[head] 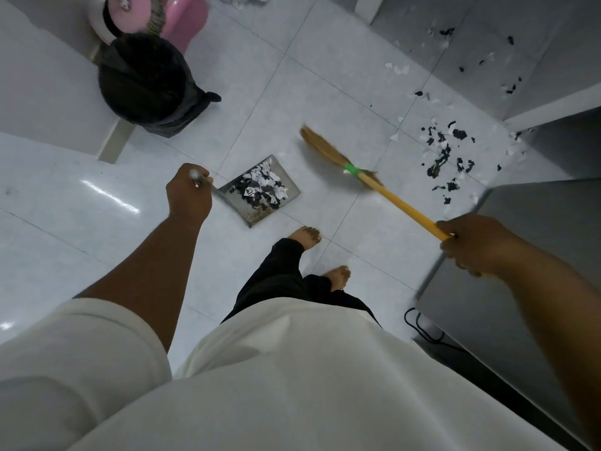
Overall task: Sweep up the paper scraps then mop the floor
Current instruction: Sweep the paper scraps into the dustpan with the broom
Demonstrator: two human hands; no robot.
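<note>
While the left hand (pixel 188 193) curls round the thin metal handle of a flat steel dustpan (pixel 240 209) at frame centre, heaped with black and white paper scraps (pixel 260 187), the right hand (pixel 468 245) grips a straw broom (pixel 374 184) by its yellow stick; loose scraps (pixel 442 154) litter the glossy white tiles (pixel 325 76) at right.

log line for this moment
sweeping | left hand: holds dustpan | right hand: holds broom | scraps: some in dustpan, many on floor
</note>
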